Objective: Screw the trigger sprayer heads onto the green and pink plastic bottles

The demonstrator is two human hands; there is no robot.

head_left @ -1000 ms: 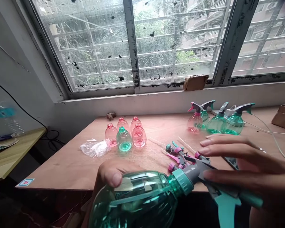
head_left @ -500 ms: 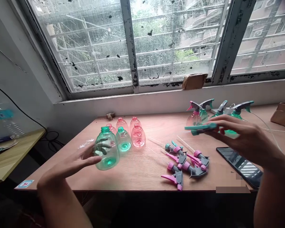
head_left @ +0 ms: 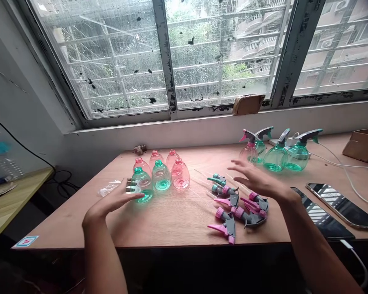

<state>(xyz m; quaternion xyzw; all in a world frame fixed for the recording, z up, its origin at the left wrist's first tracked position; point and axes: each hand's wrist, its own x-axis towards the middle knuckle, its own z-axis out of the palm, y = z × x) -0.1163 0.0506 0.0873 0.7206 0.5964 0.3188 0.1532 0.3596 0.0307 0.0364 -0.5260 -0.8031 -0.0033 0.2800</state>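
My left hand (head_left: 116, 199) is open, fingers stretched toward a green bottle (head_left: 142, 185) without a cap that stands on the wooden table (head_left: 178, 216); the fingertips are at its side. Beside it stand another green bottle (head_left: 161, 177) and several pink bottles (head_left: 180, 174). My right hand (head_left: 257, 181) is open with spread fingers, hovering over a pile of pink and teal spray trigger heads (head_left: 236, 206). A teal trigger head (head_left: 217, 179) lies at the pile's far left edge.
Several assembled spray bottles (head_left: 276, 152) stand at the back right. Two phones (head_left: 340, 204) lie at the right, one with a cable. A cardboard box (head_left: 363, 143) sits far right. A crumpled clear bag (head_left: 110, 187) lies left of the bottles.
The trigger head came off the green bottle. My left hand set the bottle down with the others and let go. My right hand put the teal head at the pile and opened.
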